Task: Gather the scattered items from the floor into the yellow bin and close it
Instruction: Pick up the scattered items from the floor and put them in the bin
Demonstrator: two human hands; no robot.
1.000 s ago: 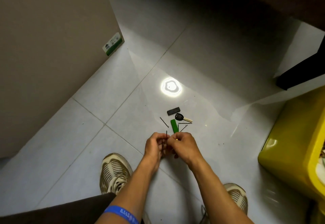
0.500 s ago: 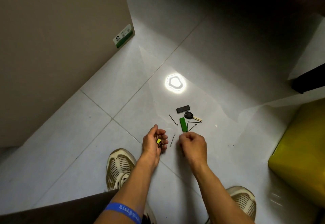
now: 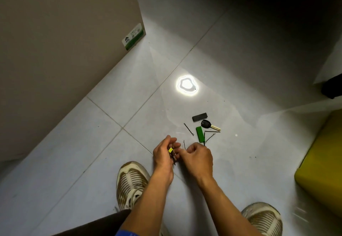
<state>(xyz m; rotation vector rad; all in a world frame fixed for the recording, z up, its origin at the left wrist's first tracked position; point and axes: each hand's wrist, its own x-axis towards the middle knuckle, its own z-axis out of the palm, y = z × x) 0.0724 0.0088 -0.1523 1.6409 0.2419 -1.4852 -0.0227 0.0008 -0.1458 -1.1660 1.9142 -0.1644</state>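
My left hand point(image 3: 163, 155) is curled around a bundle of dark hairpins and a small yellow piece point(image 3: 170, 150). Close beside it, my right hand point(image 3: 199, 156) pinches one thin hairpin point(image 3: 184, 144) that sticks up from its fingertips. Just beyond the hands, a black block point(image 3: 199, 117), a black-headed key point(image 3: 206, 124), a green flat bar point(image 3: 199, 134) and loose hairpins point(image 3: 188, 129) point(image 3: 210, 137) lie on the tiled floor. Only the side of the yellow bin point(image 3: 322, 163) shows at the right edge; its lid is out of view.
A tall beige cabinet point(image 3: 64, 50) with a green-and-white label fills the left. My two shoes point(image 3: 131, 182) point(image 3: 262, 217) stand below the hands. A bright lamp reflection point(image 3: 187, 85) shines on the floor. A dark object point(image 3: 331, 87) sits far right.
My right hand moved left to the hairpin that lay between the hands and closed on it. The left hand kept its bundle. The view shifted slightly.
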